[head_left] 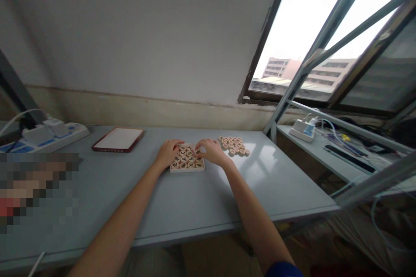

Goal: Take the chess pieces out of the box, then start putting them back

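A shallow white box (187, 170) on the grey desk holds rows of round wooden pieces (183, 159) with dark characters. My left hand (168, 152) rests at the box's left edge, its fingers reaching over the upper left corner, apart and holding nothing visible. Over the upper right part of the box is my right hand (209, 150), with thumb and fingers bent down at the pieces; a small piece seems to be at its fingertips. More round pieces (233, 144) lie loosely in a group to the right of my right hand.
A white board with a dark red edge (118, 139) lies at the back left. Power strips stand at the far left (69, 134) and on the neighbouring desk (303, 130). A metal frame (274, 132) rises at the desk's back right corner. A wall runs behind.
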Tool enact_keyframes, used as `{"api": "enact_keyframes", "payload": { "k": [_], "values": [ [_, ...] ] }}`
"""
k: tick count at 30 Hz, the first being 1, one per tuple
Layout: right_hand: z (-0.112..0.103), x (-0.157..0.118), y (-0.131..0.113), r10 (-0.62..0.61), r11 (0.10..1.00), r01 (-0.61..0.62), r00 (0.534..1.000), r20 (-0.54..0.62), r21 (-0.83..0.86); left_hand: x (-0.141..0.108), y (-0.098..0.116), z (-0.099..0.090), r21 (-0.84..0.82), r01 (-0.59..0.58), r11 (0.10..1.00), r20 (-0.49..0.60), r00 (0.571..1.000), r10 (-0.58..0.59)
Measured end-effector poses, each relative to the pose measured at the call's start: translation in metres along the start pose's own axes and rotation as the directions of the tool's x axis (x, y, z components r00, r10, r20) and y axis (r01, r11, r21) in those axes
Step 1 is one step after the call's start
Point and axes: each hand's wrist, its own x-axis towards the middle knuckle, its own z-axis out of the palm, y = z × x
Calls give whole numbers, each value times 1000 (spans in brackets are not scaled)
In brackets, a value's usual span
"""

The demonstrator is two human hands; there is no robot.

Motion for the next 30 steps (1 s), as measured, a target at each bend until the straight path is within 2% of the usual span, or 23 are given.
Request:
{"api": "enact_keyframes", "payload": {
  "k": [2, 4, 7, 9, 12, 14, 17, 20, 26, 28, 29, 30],
  "values": [
    [1, 3, 1, 58, 998, -57, 998, -33, 31, 1, 0, 0, -9, 9, 1000, -8, 1000, -9],
    [2, 5, 4, 171, 984, -164, 980, -105, 73, 1, -1, 1, -12, 11, 1000, -16, 1000, -12],
    [2, 7, 12, 364, 930, -339, 901, -236, 140, 2, -2, 2, -19, -5, 1000, -11, 1000, 5],
    [4, 6, 18, 430, 903, -409, 870, -240, 134, 2, -4, 3, -23, -9, 1000, -4, 1000, 8],
    [8, 3, 24, 453, 889, -457, 868, -205, 31, 2, -6, 4, -28, 10, 1000, -8, 1000, -10],
    [11, 1, 28, 455, 874, -483, 850, -268, -47, 2, -6, 4, -31, 18, 999, -12, 1000, -18],
    [14, 0, 35, 485, 833, -548, 790, -375, -78, 1, -4, 3, -23, 14, 1000, -12, 1000, -15],
    [15, -2, 47, 553, 781, -622, 732, -398, -59, 0, -3, 2, -11, 12, 1000, -18, 1000, -13],
    [13, -5, 70, 626, 685, -728, 571, -531, 25, -1, -2, 2, -38, 14, 999, -24, 1000, -15],
    [7, -3, 67, 603, 718, -692, 569, -559, 70, -1, -2, 2, -30, 16, 999, -24, 1000, -16],
    [3, -2, 62, 575, 757, -648, 596, -560, 87, -1, -2, 2, -25, 14, 1000, -22, 1000, -14],
    [-2, 0, 56, 530, 807, -583, 646, -549, 92, 0, -2, 2, -23, 11, 1000, -20, 1000, -11]
  ]
}}
